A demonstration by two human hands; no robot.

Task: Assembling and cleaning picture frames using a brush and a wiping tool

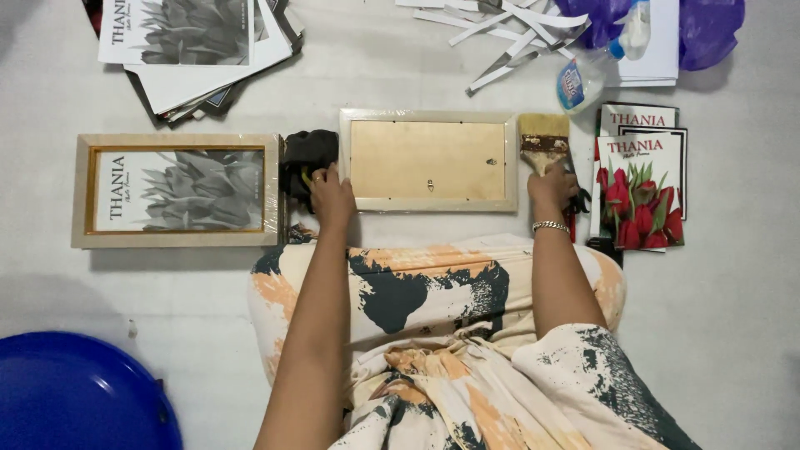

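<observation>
Picture frame (428, 160) lay face down on the floor between both hands. Left hand (332, 197) pressed its corner, fingers together; right hand (552, 185) gripped a paintbrush (544, 140). Sloppy strokes might smear the nearby tulip prints (640, 190).

A face-down frame (428, 160) lies on the floor (717, 317), a cloth (307, 160) just left of it, then a picture frame (177, 191). A brush (544, 141) lies right, prints (640, 179) beyond, seemingly stacked.
</observation>
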